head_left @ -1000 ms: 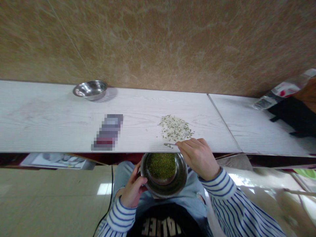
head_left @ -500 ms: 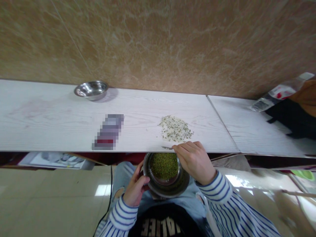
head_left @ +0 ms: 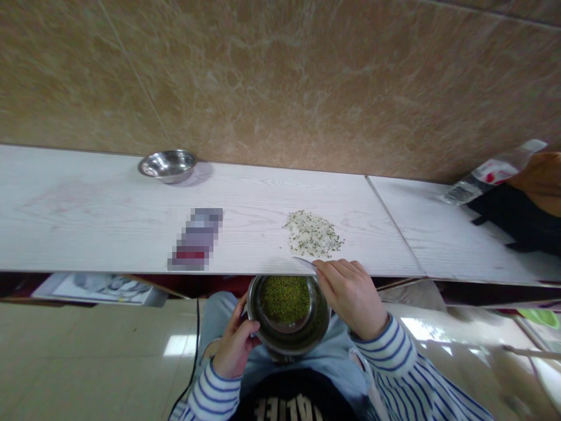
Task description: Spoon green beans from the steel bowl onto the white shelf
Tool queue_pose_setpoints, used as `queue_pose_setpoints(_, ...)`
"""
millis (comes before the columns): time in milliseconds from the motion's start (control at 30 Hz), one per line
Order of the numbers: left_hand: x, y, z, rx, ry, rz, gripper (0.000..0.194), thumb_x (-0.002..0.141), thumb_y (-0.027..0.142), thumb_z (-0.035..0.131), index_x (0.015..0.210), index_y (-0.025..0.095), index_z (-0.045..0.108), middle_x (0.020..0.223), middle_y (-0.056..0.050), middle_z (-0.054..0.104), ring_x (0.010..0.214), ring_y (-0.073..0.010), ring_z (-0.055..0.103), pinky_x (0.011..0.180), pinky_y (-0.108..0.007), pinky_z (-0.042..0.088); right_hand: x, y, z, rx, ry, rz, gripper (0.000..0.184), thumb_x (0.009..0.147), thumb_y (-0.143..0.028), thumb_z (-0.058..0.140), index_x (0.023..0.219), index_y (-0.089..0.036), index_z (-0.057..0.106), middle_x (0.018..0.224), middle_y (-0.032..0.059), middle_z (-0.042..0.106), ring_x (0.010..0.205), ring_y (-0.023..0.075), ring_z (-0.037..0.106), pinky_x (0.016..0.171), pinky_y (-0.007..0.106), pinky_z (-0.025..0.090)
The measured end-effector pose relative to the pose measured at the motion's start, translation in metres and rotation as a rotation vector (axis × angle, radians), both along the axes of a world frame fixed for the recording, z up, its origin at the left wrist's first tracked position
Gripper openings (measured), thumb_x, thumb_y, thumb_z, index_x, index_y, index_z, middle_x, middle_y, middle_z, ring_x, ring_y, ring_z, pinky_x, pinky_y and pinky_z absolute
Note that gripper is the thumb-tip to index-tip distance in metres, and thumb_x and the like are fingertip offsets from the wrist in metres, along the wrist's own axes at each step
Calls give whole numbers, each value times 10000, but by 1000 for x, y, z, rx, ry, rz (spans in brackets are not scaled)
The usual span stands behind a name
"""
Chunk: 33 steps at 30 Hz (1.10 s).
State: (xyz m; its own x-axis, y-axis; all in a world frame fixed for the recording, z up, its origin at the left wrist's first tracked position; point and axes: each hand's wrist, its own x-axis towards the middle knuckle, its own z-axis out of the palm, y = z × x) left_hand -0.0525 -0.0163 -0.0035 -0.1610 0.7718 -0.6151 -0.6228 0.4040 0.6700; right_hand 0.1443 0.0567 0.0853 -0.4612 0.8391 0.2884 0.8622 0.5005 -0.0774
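My left hand [head_left: 236, 345] grips the rim of a deep metal bowl [head_left: 322, 324] at its left side, thumb over the edge. Green mung beans [head_left: 284, 299] lie in the bowl, which is held below the table's front edge. My right hand [head_left: 350, 297] is closed round a thin metal spoon [head_left: 303, 261], seen almost edge-on and pointing left just above the table edge. No beans show on it. Behind the spoon, a flat pile of white grains mixed with green beans [head_left: 312, 234] is spread on the white table [head_left: 249, 234].
A small shiny metal bowl [head_left: 168, 166] stands near the wall at left. A blurred-out flat object [head_left: 196, 240] lies by the front edge. On the right lie a plastic bottle [head_left: 491, 174] and a black and brown item [head_left: 521, 210]. Papers [head_left: 100, 287] sit on a shelf underneath.
The deep bowl and my left hand have shifted slightly left. The spoon, which had small dark beans along it, now looks bare. The whole view has tilted a little.
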Motion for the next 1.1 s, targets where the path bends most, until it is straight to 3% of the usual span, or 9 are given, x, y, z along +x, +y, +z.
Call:
queue_pose_setpoints(267,-7,4,-3,11,-42,8,659,568,132,606,1200,242,458,862,-10,645,705,-146,569,535,-232,452,-18,25,-5,-4,-44,-13,237,877,-207,389,1015,-185,582,795,43,635,782,156,550,715,286,325)
queue_pose_setpoints(533,-2,12,-2,-8,-45,-14,669,571,145,603,1213,252,449,951,-17,630,756,-163,573,572,-264,466,-7,47,-4,8,-66,-117,227,871,-219,391,983,-190,587,789,38,647,751,146,560,692,267,334)
queue_pose_setpoints(833,0,14,1,0,-26,-19,665,553,143,604,1197,253,478,995,-28,630,823,-194,582,618,-291,470,-30,45,1,-1,-61,-17,228,865,-205,409,1005,-204,589,807,36,645,766,149,547,697,287,307)
queue_pose_setpoints(1100,-10,13,-1,12,-14,0,672,544,134,608,1196,230,478,937,-27,632,703,-154,559,557,-265,459,-30,34,0,-17,-83,99,207,855,-171,443,1004,-220,579,801,16,637,784,149,516,680,298,266)
